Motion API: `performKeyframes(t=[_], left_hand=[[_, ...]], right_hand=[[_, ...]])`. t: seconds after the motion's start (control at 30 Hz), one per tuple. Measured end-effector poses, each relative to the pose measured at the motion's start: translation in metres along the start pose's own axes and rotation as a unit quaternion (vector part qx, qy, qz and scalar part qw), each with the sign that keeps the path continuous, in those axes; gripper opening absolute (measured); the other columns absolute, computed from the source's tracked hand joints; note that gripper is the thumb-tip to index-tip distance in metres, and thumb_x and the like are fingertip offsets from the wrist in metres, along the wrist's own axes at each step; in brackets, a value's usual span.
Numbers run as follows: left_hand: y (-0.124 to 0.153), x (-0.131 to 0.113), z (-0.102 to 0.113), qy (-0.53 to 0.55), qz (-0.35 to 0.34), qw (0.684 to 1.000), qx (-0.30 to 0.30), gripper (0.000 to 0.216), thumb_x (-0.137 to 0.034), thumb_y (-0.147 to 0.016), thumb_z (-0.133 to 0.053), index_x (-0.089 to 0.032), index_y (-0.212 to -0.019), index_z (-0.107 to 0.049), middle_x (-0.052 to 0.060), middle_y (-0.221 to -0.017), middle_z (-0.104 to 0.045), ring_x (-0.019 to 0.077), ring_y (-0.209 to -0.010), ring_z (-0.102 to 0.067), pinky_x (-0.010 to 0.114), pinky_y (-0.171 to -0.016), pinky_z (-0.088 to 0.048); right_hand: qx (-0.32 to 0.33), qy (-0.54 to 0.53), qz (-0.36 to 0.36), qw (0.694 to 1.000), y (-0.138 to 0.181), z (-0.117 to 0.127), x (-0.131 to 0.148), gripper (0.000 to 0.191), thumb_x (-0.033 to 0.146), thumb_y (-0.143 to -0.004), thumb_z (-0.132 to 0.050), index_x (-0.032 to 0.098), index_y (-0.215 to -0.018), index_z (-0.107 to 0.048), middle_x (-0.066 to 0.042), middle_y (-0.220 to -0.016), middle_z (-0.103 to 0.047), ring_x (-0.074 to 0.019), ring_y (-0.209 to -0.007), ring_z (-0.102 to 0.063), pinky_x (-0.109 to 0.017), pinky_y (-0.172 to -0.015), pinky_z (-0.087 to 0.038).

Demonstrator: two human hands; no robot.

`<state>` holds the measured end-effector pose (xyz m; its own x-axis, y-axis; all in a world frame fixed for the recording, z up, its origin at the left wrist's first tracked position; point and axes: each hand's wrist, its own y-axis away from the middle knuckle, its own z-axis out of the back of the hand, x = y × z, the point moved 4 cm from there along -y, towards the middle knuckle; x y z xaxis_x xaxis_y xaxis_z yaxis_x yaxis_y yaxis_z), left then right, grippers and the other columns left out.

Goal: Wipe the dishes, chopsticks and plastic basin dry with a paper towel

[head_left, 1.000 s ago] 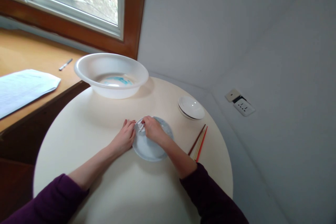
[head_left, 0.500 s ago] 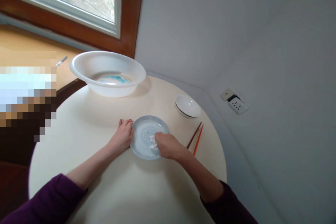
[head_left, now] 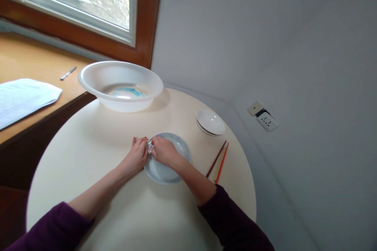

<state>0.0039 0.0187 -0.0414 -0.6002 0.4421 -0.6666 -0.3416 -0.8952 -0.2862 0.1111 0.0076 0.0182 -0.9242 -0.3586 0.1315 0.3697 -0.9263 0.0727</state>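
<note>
A white plate with a grey-blue patterned rim (head_left: 165, 173) lies on the round cream table (head_left: 141, 211). My left hand (head_left: 139, 152) grips its left edge, fingers bent over the rim. Pinched in my right hand (head_left: 163, 151) is a crumpled white tissue (head_left: 150, 147), pressed on the upper left of the plate, close to my left fingers. My right hand and forearm cover the middle and part of the right side of the plate.
A large translucent basin (head_left: 126, 104) stands at the back left. Stacked white small dishes (head_left: 211, 121) and several chopsticks (head_left: 218, 162) lie at the right. On the wooden desk (head_left: 38, 55) are papers (head_left: 26, 98) and a pen (head_left: 68, 73). A wall socket (head_left: 267, 120) is at right.
My right hand has moved the tissue from the plate's middle right to its upper left rim. My left hand stays on the left edge.
</note>
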Motion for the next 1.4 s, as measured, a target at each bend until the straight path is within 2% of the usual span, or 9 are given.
performKeyframes(t=[0.33, 0.53, 0.73, 0.87, 0.97, 1.1, 1.17, 1.27, 1.4], left_hand=[[0.002, -0.005, 0.003, -0.086, 0.021, 0.996, 0.001, 0.031, -0.016, -0.083, -0.029, -0.014, -0.101, -0.054, 0.015, -0.115, -0.058, 0.0237, -0.117, -0.048, 0.055, -0.109, -0.012], [0.002, -0.007, 0.002, -0.093, 0.013, 0.996, 0.0, 0.031, -0.014, -0.083, -0.028, -0.013, -0.098, -0.054, 0.016, -0.112, -0.059, 0.0248, -0.116, -0.049, 0.058, -0.108, -0.012], [0.002, -0.011, 0.008, -0.035, -0.003, 0.999, -0.016, 0.028, -0.015, -0.081, -0.03, -0.013, -0.095, -0.054, 0.015, -0.105, -0.06, 0.0253, -0.108, -0.053, 0.057, -0.107, -0.014], [0.001, -0.017, 0.011, 0.033, -0.015, 0.999, -0.009, 0.03, -0.018, -0.082, -0.028, -0.014, -0.099, -0.053, 0.013, -0.103, -0.06, 0.0205, -0.099, -0.057, 0.039, -0.094, -0.042], [0.001, -0.022, 0.015, 0.07, -0.004, 0.998, 0.001, 0.031, -0.022, -0.084, -0.029, -0.015, -0.102, -0.053, 0.012, -0.101, -0.062, 0.0199, -0.096, -0.059, 0.035, -0.086, -0.046], [0.001, -0.028, 0.019, 0.113, 0.011, 0.993, 0.016, 0.034, -0.027, -0.085, -0.029, -0.015, -0.106, -0.053, 0.012, -0.104, -0.065, 0.0211, -0.096, -0.06, 0.036, -0.084, -0.046], [0.001, -0.029, 0.02, 0.12, 0.014, 0.993, 0.017, 0.035, -0.027, -0.085, -0.029, -0.015, -0.107, -0.054, 0.012, -0.107, -0.065, 0.0218, -0.097, -0.06, 0.036, -0.085, -0.045], [0.001, -0.029, 0.02, 0.118, 0.02, 0.993, 0.016, 0.034, -0.027, -0.085, -0.029, -0.015, -0.106, -0.054, 0.013, -0.106, -0.065, 0.0224, -0.097, -0.06, 0.036, -0.084, -0.045], [0.001, -0.03, 0.021, 0.112, -0.002, 0.994, 0.005, 0.031, -0.026, -0.085, -0.03, -0.016, -0.102, -0.054, 0.012, -0.101, -0.066, 0.0221, -0.096, -0.06, 0.036, -0.084, -0.046]], right_hand=[[0.076, 0.078, -0.125, 0.986, 0.041, 0.009, -0.051, 0.026, 0.012, -0.083, -0.04, 0.01, -0.106, -0.051, -0.018, -0.099, -0.066, -0.0264, -0.087, -0.065, -0.032, -0.069, -0.045], [0.122, 0.054, -0.058, 0.989, 0.072, 0.007, -0.025, 0.026, 0.018, -0.079, -0.047, 0.011, -0.102, -0.055, -0.015, -0.093, -0.068, -0.0255, -0.081, -0.064, -0.03, -0.064, -0.042], [0.065, -0.16, 0.013, 0.985, 0.062, -0.003, 0.011, 0.008, 0.016, -0.075, -0.048, 0.017, -0.08, -0.054, -0.001, -0.071, -0.06, -0.0144, -0.066, -0.053, -0.024, -0.059, -0.034], [0.033, -0.387, -0.016, 0.922, 0.057, -0.012, 0.017, 0.005, 0.015, -0.07, -0.048, 0.019, -0.07, -0.046, 0.005, -0.06, -0.046, -0.0089, -0.055, -0.042, -0.02, -0.052, -0.031], [0.012, -0.53, -0.034, 0.847, 0.06, -0.011, 0.011, 0.004, 0.016, -0.068, -0.044, 0.02, -0.068, -0.044, 0.006, -0.058, -0.042, -0.0087, -0.052, -0.039, -0.019, -0.049, -0.031], [-0.149, -0.576, -0.074, 0.8, 0.068, 0.02, -0.018, 0.007, 0.025, -0.072, -0.043, 0.02, -0.067, -0.043, 0.004, -0.061, -0.042, -0.01, -0.055, -0.041, -0.021, -0.052, -0.034], [-0.25, -0.519, -0.091, 0.812, 0.071, 0.043, -0.033, 0.008, 0.027, -0.075, -0.042, 0.02, -0.071, -0.043, 0.003, -0.063, -0.044, -0.0112, -0.057, -0.044, -0.022, -0.054, -0.037], [-0.356, -0.326, -0.071, 0.873, 0.065, 0.071, -0.042, 0.007, 0.023, -0.075, -0.044, 0.02, -0.08, -0.048, -0.001, -0.074, -0.054, -0.0154, -0.069, -0.052, -0.027, -0.066, -0.043], [-0.273, -0.116, 0.044, 0.954, 0.035, 0.065, -0.03, 0.019, 0.012, -0.075, -0.04, 0.017, -0.09, -0.052, -0.009, -0.09, -0.06, -0.0203, -0.086, -0.055, -0.034, -0.081, -0.043]])
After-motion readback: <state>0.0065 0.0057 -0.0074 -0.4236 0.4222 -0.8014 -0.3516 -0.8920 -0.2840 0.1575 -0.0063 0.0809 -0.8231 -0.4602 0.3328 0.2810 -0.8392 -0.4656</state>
